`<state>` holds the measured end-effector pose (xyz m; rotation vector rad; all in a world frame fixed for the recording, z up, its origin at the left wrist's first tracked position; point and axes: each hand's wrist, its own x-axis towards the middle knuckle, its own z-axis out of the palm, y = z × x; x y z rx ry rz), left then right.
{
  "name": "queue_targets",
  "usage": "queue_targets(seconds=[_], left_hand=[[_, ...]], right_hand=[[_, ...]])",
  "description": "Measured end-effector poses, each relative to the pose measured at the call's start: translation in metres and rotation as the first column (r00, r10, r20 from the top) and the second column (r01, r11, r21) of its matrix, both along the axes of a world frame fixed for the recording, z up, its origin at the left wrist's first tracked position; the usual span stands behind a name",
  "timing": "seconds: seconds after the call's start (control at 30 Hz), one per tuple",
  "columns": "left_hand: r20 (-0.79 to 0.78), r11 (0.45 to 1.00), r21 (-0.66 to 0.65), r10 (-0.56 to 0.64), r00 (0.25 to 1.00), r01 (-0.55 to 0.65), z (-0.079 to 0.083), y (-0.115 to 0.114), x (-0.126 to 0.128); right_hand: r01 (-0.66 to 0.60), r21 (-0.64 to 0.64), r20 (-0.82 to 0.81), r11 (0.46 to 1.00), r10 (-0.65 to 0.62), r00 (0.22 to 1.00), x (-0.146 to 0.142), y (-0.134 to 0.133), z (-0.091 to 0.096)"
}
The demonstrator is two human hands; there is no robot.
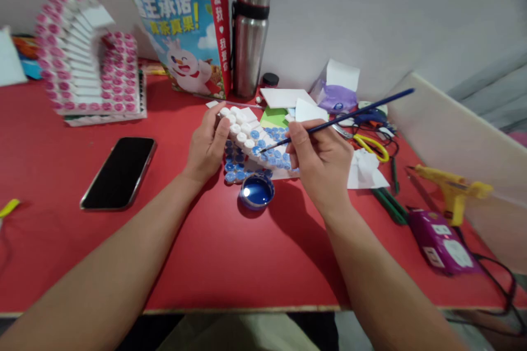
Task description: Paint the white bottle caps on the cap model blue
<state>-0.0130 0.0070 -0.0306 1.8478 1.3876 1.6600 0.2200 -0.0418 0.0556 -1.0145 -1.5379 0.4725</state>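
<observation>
In my right hand is a thin dark-blue paintbrush, pinched low on its handle. Its tip touches a blue-dabbed roll on a white craft model covered in rows of small round rolls. Some rolls are painted blue, while those toward the left are white. My left hand grips the model's left end, thumb on top and fingers partly hidden behind. Just in front of the model stands a small round pot of blue paint.
A black phone lies left, with a pink-and-white curved model behind it. A steel flask and a printed bag stand at the back. Right are yellow-handled scissors, a yellow glue gun and a purple packet.
</observation>
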Motion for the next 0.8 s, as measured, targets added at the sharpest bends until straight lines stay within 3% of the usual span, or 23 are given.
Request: queue_targets(seconds=[0.2,0.47,0.8], left_hand=[[-0.049,0.999,0.018,0.033,0.998,-0.032,-0.001,0.0,0.0],[-0.043,1.0,-0.003,0.002,0.999,-0.003,-0.003,0.002,-0.002],[-0.02,0.999,0.032,0.026,0.999,-0.025,-0.002,0.0,0.001]], right_hand=[[0.018,-0.007,-0.074,1.0,-0.019,0.997,0.005,-0.003,0.009],[-0.202,-0.114,0.202,0.973,0.222,0.954,0.003,-0.006,0.008],[-0.203,-0.182,0.34,0.962,0.255,0.905,0.002,-0.003,0.0]])
